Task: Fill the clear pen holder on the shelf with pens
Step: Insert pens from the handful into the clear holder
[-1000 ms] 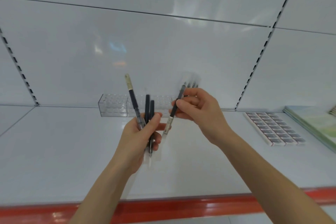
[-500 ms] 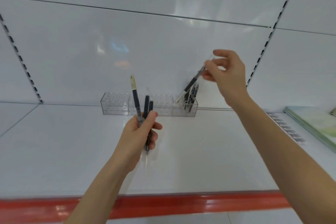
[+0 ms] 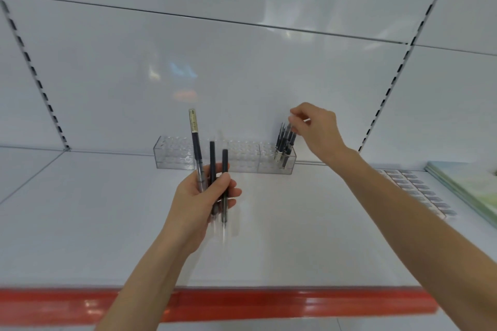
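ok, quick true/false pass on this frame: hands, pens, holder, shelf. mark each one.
1. The left hand grips three pens. True.
2. The standing pens are at the left end of the clear pen holder. False: they stand at its right end.
3. The right hand is at the tops of the standing pens. True.
4. The front edge of the shelf is blue. False: it is red.
5. The clear pen holder sits at the front of the shelf. False: it sits at the back, by the rear panel.
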`<state>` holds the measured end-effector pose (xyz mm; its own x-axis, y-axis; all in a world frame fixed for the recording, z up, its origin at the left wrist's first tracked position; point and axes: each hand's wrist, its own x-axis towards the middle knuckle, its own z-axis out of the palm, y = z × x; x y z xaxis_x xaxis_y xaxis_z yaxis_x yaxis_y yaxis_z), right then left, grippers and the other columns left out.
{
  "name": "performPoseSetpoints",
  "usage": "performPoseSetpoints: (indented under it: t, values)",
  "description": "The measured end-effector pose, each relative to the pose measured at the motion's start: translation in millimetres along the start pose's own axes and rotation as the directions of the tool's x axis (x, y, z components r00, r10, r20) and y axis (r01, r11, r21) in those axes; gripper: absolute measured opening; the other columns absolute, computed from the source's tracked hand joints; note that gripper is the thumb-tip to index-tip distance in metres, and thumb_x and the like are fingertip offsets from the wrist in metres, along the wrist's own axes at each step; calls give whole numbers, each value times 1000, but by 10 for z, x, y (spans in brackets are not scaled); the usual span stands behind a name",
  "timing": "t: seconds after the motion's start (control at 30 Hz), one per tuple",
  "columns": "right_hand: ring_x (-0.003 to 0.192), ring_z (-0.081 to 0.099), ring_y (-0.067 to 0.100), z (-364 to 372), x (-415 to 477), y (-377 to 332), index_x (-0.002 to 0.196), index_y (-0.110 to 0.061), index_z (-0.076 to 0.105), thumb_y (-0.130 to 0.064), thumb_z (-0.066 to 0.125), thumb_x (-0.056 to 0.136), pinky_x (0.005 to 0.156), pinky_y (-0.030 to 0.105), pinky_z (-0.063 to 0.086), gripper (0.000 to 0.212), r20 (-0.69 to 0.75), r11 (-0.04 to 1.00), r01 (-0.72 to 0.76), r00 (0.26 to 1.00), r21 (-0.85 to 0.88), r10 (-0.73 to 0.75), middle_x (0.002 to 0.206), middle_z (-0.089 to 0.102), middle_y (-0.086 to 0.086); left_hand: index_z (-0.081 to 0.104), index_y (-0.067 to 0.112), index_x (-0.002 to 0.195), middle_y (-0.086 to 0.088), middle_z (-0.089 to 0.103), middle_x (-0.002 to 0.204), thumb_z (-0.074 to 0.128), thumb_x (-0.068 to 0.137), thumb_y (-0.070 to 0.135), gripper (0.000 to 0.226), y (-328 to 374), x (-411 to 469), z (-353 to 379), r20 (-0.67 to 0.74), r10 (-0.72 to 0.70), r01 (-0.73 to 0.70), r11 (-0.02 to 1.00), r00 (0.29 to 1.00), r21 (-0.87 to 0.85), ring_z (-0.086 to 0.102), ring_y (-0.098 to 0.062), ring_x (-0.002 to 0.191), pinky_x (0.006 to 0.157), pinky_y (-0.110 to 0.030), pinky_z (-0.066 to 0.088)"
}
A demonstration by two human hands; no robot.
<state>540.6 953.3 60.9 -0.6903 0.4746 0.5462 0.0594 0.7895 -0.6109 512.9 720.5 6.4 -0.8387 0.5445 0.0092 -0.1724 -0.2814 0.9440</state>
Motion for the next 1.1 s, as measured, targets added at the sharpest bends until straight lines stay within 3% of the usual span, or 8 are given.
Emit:
performPoseSetpoints:
  t: [0.4,0.57,0.63,0.7,0.77,0.9,1.0,1.1]
  values:
    - [82,65,37,25,211,-7,89,9,64,3,48,85,82,48,51,17,171,981,3,985,-196,31,86,67,25,61,10,94,-5,73,77,57,87,7,9,-3,30,17,17,-24,25,998,1000,-59,71,-16,71,59,-24,57]
    - [80,59,21,36,75,-3,120,-7,56,-12,52,89,81,30,48,31,87,984,-64,993,-163,79,96,65,13,61,8,92,-4,70,70,58,85,5,9,16,18,13,6,-19,19,997,1000,-78,71,-16,68,57,-24,57]
    - [80,58,19,18,-86,-88,119,-11,57,-15,54,89,79,26,46,30,-66,995,-47,997,-91,41,92,66,9,61,6,93,-5,71,70,58,85,4,9,31,18,-8,14,-8,10,996,1000,-92,71,-18,68,56,-24,57]
    - [76,61,16,12,-284,-238,104,-16,63,-17,59,87,77,23,48,18,-107,992,-63,991,106,75,83,68,6,61,6,93,-5,72,70,57,85,3,10,40,22,-4,27,1,1,996,1000,-90,72,-18,68,57,-24,57]
    - [74,65,14,44,-480,-424,90,-24,63,-22,64,83,77,28,52,7,53,941,-137,990,309,127,77,70,2,61,6,94,-6,72,70,57,85,3,10,39,18,29,50,2,2,997,999,-82,72,-19,69,57,-25,57]
    - [71,66,7,163,-676,-625,92,-22,64,-25,69,79,72,25,54,14,312,913,-199,946,355,85,75,70,-4,62,8,95,-8,74,74,59,83,6,13,22,6,117,101,1,4,999,995,-41,72,-21,71,58,-25,57]
    - [59,64,8,155,-639,-658,87,-14,64,-13,68,80,57,19,53,8,296,860,-245,948,447,116,62,68,-4,60,7,99,-11,74,81,56,86,10,13,22,6,103,102,-2,6,999,995,-39,72,-24,78,62,-29,59]
    - [56,64,9,89,-527,-574,85,-10,61,-7,63,83,54,17,51,4,221,668,-337,941,663,256,63,69,-1,59,8,100,-11,74,85,53,88,15,15,33,-10,19,97,-18,22,999,995,-41,72,-24,80,64,-31,59]
